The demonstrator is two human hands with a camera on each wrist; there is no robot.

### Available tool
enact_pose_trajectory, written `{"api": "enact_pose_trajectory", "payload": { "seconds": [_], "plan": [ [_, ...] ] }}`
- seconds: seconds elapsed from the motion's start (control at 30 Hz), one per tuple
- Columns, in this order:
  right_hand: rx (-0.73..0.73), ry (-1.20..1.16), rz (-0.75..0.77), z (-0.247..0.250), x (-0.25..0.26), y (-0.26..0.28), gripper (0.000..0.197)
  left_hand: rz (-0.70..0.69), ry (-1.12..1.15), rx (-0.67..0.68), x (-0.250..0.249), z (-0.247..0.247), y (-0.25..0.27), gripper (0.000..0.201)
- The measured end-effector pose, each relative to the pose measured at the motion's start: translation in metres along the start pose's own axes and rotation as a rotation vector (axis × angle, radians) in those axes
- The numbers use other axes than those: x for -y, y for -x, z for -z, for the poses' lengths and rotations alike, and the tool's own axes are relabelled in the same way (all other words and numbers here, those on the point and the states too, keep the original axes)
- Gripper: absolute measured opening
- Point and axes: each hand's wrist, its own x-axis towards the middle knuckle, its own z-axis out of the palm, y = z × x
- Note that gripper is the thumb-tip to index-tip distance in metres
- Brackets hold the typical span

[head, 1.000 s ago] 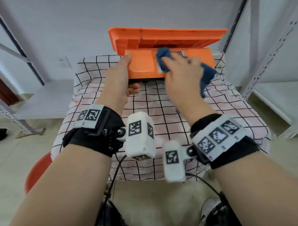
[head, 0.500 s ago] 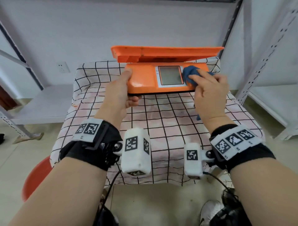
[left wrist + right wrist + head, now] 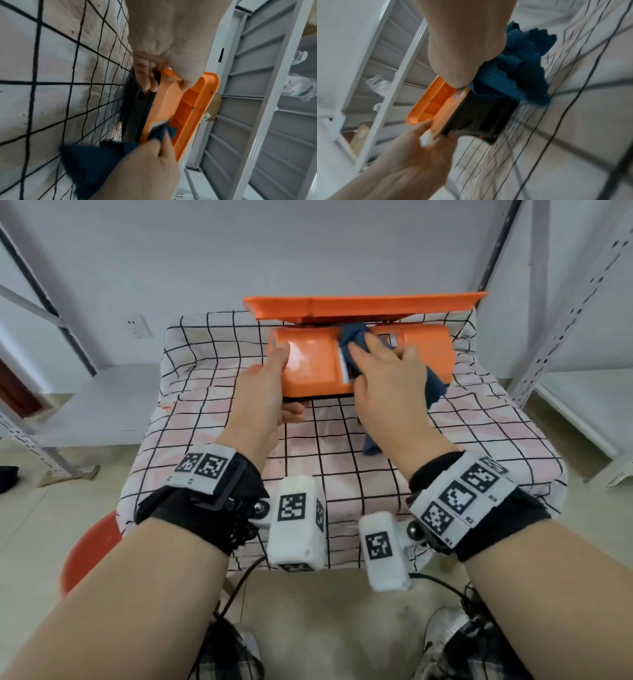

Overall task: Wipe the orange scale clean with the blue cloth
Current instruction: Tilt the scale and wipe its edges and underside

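The orange scale [image 3: 308, 368] lies across the far side of the checked table, its flat platform [image 3: 363, 306] raised above the body. My left hand [image 3: 270, 392] grips its left front corner, thumb on top and fingers curled under the black base. My right hand [image 3: 383, 371] holds the blue cloth [image 3: 352, 340] bunched under its fingers and presses it on the display panel, which it mostly hides. Loose cloth hangs off the front edge. In the left wrist view the left hand [image 3: 164, 75] clamps the scale [image 3: 164, 102]; the cloth [image 3: 89, 159] trails under the right hand [image 3: 150, 169].
A black-and-white checked tablecloth [image 3: 342, 467] covers the small table. Grey metal shelving [image 3: 565, 320] stands close on the right, a low grey shelf [image 3: 96, 405] on the left, and a wall right behind the scale. A red stool [image 3: 92, 553] sits at the lower left.
My right hand has swept the cloth from the scale's right end leftward onto the display. The left hand has kept its grip on the left corner.
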Motion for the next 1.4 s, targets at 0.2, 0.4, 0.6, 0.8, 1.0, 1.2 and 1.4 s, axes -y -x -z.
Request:
{"api": "enact_pose_trajectory", "payload": {
  "seconds": [0.2, 0.4, 0.6, 0.8, 1.0, 1.2, 1.4],
  "plan": [
    [0.016, 0.045, 0.053, 0.006, -0.028, 0.005, 0.054, 0.000, -0.030, 0.009, 0.003, 0.005, 0.000, 0.032],
    [0.049, 0.040, -0.136, 0.018, -0.036, 0.006, 0.048, -0.024, -0.049, 0.027, 0.005, -0.001, 0.004, 0.049],
    [0.101, -0.149, 0.097, 0.004, 0.013, 0.012, 0.052, -0.009, -0.029, 0.000, 0.005, 0.000, 0.002, 0.035],
    [-0.119, -0.188, 0.339, -0.002, -0.009, 0.028, 0.032, -0.013, 0.038, -0.008, 0.003, 0.004, -0.001, 0.031],
    [-0.254, -0.107, 0.176, 0.008, -0.072, 0.035, 0.032, -0.026, 0.060, -0.013, -0.001, 0.004, 0.000, 0.031],
    [-0.180, -0.276, -0.301, 0.017, -0.082, 0.026, 0.044, -0.024, 0.050, -0.024, -0.001, 0.003, 0.001, 0.030],
    [-0.007, -0.085, -0.313, 0.023, -0.050, -0.007, 0.048, -0.030, 0.017, -0.021, 0.004, -0.003, 0.006, 0.030]
  ]
}}
